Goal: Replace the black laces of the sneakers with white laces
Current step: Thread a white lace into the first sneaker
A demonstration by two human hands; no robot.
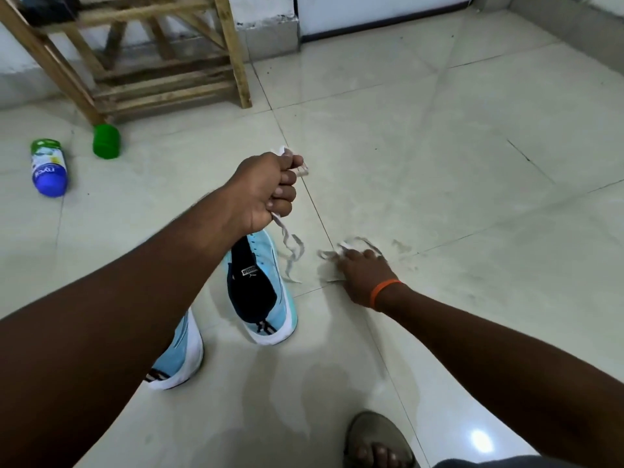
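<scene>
White laces are split between the two hands. One white lace (289,246) is bunched in the left hand (261,192), which is closed in a fist around it above the floor (439,146); a frayed end pokes out above the knuckles and a loose tail dangles from below the fist, ending just beside the toe of the nearer sneaker. A second white lace (351,248) lies blurred on the floor tiles under the fingertips of the right hand (363,276), which is pressed low to the floor, fingers bent down onto the lace; whether they actually pinch it I cannot tell.

Two light blue sneakers with white soles stand on the floor, heels toward the camera. One sneaker (261,292) sits between the two forearms, its dark tongue showing and no lace visible in it. The other sneaker (180,356) is mostly hidden beneath the left forearm.

Left arm reaches forward and raised, wrist turned so the knuckles face right. Right arm stretches forward and down, with an orange band (383,290) on the wrist. One sandalled foot (376,440) shows at the bottom edge.
</scene>
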